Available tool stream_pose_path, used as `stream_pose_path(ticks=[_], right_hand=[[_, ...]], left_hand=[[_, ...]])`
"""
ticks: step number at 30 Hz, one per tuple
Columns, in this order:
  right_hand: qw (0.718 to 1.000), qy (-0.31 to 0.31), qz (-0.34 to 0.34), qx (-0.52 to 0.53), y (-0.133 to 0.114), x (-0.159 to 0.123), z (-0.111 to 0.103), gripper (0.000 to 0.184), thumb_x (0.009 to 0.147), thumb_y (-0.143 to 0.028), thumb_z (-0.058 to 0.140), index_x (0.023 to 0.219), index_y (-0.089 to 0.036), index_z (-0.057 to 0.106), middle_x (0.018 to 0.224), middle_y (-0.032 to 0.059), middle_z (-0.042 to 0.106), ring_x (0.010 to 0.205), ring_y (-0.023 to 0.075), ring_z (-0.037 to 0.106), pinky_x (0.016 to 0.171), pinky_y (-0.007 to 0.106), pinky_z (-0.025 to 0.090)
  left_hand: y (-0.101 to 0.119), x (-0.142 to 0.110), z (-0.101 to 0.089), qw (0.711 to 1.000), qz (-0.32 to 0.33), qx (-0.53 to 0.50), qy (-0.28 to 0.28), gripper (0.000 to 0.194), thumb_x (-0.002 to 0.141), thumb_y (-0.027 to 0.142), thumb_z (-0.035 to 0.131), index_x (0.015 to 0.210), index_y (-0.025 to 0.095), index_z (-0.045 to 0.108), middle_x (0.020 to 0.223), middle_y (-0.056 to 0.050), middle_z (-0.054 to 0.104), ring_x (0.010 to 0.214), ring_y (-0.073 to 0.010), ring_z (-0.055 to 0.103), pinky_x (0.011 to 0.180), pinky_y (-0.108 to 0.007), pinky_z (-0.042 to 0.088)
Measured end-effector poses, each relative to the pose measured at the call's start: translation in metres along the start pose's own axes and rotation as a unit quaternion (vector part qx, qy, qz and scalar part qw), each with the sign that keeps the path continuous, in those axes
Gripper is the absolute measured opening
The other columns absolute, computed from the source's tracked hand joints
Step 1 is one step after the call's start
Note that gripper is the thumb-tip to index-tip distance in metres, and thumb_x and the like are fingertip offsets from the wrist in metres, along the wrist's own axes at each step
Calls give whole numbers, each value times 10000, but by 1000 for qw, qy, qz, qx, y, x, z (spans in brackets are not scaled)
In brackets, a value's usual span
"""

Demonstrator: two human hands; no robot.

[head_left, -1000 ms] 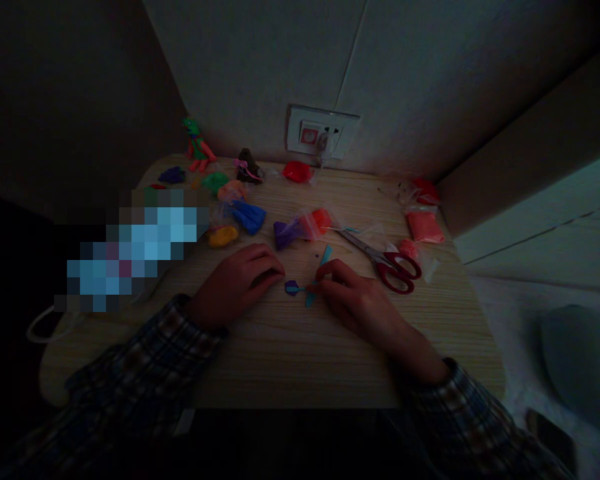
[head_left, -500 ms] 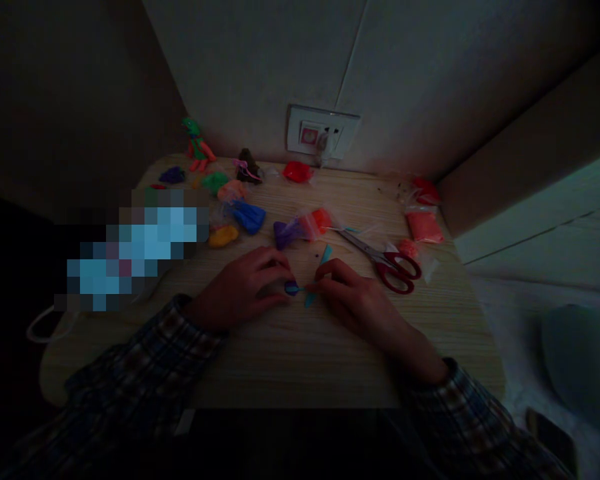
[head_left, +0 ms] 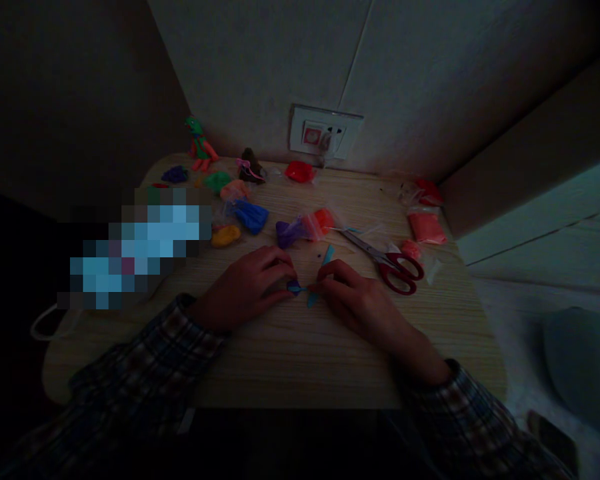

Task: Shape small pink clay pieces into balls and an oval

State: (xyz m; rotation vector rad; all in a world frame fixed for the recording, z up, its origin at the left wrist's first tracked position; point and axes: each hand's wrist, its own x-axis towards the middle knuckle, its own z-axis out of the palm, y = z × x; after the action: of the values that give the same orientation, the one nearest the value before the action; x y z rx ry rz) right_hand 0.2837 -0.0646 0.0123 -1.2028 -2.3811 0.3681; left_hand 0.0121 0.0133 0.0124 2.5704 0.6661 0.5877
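A small blue clay piece [head_left: 295, 287] lies on the wooden table [head_left: 300, 360] between my two hands. My left hand [head_left: 250, 283] rests curled on the table, its fingertips pinched against the left side of the piece. My right hand [head_left: 355, 300] is closed in a pinch at the piece's thin right end. A light blue plastic modelling tool [head_left: 321, 272] lies slanted on the table just behind my right fingers. Both sleeves are plaid.
Red-handled scissors [head_left: 387, 263] lie right of my hands. Small bags of coloured clay sit behind: purple [head_left: 287, 232], orange [head_left: 323, 220], blue [head_left: 250, 215], yellow [head_left: 225, 235], red [head_left: 300, 171]. A clay figure [head_left: 200, 143] stands at the back left. A wall socket [head_left: 323, 131] is behind.
My left hand slid right from beside the clay piece until its fingertips closed on it. My right hand stayed pinched at the piece's right end.
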Motion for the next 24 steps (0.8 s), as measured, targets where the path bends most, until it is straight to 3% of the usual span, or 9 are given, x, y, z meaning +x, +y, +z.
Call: stream_pose_path(ticks=[12, 20, 24], right_hand=[[998, 63, -20, 17, 0, 1, -10, 95, 1125, -232, 724, 1204, -183, 735, 1143, 41, 755, 888, 170, 743, 734, 309, 659], [999, 22, -21, 31, 1, 0, -12, 96, 1118, -265, 742, 1157, -178, 736, 1137, 41, 758, 894, 175, 744, 751, 323, 663], [999, -5, -25, 46, 0, -1, -11, 86, 1120, -255, 738, 1156, -177, 738, 1124, 38, 759, 888, 172, 746, 753, 323, 665]], left_hand=[[0, -1, -1, 1000, -4, 1, -2, 161, 1106, 274, 767, 1220, 163, 744, 1286, -97, 749, 1156, -276, 752, 1006, -482, 673], [0, -2, -1, 1000, -16, -18, 2, 292, 1112, 313, 759, 1359, 169, 703, 1366, -120, 720, 1238, -313, 729, 1062, -531, 650], [-1, -2, -5, 1000, -9, -29, -2, 208, 1116, 262, 745, 1301, 172, 725, 1354, -112, 730, 1221, -295, 736, 1058, -509, 656]])
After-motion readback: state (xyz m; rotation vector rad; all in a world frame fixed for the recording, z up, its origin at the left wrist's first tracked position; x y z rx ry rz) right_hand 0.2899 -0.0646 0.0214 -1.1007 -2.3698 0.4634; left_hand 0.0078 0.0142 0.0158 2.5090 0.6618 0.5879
